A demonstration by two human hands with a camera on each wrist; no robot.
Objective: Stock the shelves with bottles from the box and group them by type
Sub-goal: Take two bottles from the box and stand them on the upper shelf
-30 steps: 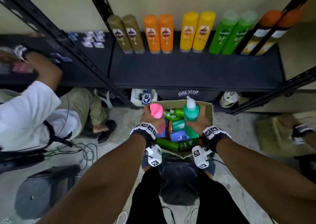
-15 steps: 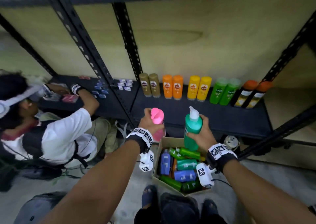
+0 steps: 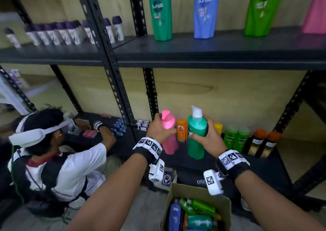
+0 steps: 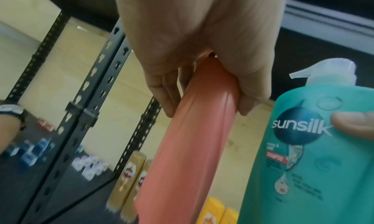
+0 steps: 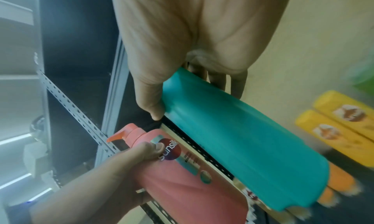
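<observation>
Both hands are full: the left hand [image 3: 158, 130] is wrapped round the upper body of a pink pump bottle [image 3: 169, 135], thumb across its label, and the right hand [image 3: 208, 133] is curled the same way round a teal pump bottle [image 3: 196, 137]. Each bottle is upright in the air in front of the lower shelf [image 3: 261, 162], well above the cardboard box [image 3: 199, 192] at the person's feet.

These look like rigid, glossy plastic bottles, probably hefty if full (the smooth sides could slip in a loose grip). The waist just under the shoulder seems the best hold; the pump heads look too thin to carry by.

Going left to right, another person [image 3: 58, 153] crouches at the neighbouring bay, where small packets lie. Next come black perforated uprights, then the lower shelf with small orange, yellow, green and dark bottles in pairs. The upper shelf [image 3: 211, 54] carries large bottles in teal [image 3: 160, 12], blue, green and pink, so the matching spots are likely up there. Behind everything is a pale board wall.
</observation>
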